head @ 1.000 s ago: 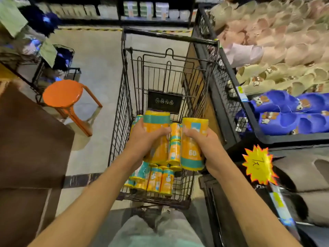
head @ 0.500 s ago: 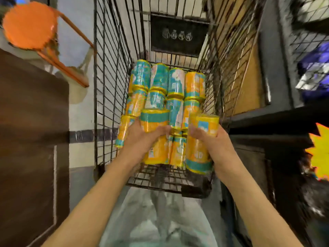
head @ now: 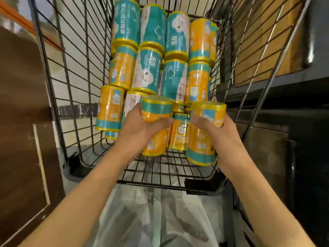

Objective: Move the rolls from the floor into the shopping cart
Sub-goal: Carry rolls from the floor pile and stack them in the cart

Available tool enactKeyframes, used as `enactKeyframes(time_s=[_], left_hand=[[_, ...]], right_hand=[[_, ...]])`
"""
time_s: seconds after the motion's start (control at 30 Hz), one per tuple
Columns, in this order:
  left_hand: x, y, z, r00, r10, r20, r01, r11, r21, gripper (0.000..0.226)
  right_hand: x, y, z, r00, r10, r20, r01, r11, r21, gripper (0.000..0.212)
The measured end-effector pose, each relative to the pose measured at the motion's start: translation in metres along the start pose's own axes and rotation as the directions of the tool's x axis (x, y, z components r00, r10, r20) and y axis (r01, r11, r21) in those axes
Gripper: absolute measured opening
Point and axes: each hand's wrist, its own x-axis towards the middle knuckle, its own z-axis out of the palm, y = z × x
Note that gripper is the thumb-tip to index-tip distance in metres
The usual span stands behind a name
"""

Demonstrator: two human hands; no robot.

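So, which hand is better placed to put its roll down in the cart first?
Probably the left hand. Its roll hangs over bare cart floor, next to the stacked rolls. The right hand holds its roll close to the cart's side wall, with less room.

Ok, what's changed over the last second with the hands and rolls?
Both hands carried their rolls forward and down into the shopping cart, close above the stacked rolls. Unchanged: left hand grips an orange roll, right hand another orange roll; neither released.
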Motion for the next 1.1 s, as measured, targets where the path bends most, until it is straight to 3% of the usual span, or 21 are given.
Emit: enactKeyframes(time_s=[0.13,0.2,0.3,0.4,0.5,0.6,0.8,1.1], left_hand=[[0.012,0.004,0.004,0.997,0.063,-0.049,-0.051,0.975,0.218,0.036],[0.019,0.002,0.009,0.987,0.149,-0.050,-0.118,0.910,0.397,0.040],[0.028,-0.006,0.014,0.966,0.254,-0.037,-0.162,0.714,0.681,0.073],[0.033,-0.012,0.017,0.970,0.242,-0.024,-0.117,0.549,0.828,0.096],[0.032,-0.024,0.023,0.960,0.282,0.004,-0.103,0.338,0.936,0.097],[0.031,-0.038,0.028,0.937,0.346,0.052,-0.108,0.144,0.984,0.081],[0.038,-0.057,0.028,0.884,0.459,0.086,-0.129,0.063,0.990,0.066],[0.044,-0.052,0.022,0.823,0.557,0.114,-0.219,0.127,0.967,0.057]], right_hand=[[0.005,-0.006,-0.002,0.999,-0.002,-0.037,0.003,1.000,0.024,0.041],[0.005,-0.008,-0.002,0.999,-0.001,-0.038,0.002,0.999,0.043,0.039],[0.006,-0.008,-0.002,0.999,0.009,-0.044,-0.007,0.999,0.039,0.040],[0.007,-0.007,-0.003,0.999,0.013,-0.047,-0.011,1.000,0.027,0.041],[0.008,-0.004,-0.003,0.999,0.020,-0.036,-0.020,1.000,0.012,0.043],[0.010,-0.002,-0.002,0.999,0.020,-0.036,-0.020,1.000,-0.007,0.044],[0.014,0.000,-0.001,0.999,0.013,-0.046,-0.014,1.000,-0.018,0.048],[0.018,0.006,0.001,0.996,0.046,-0.075,-0.050,0.997,-0.064,0.050]])
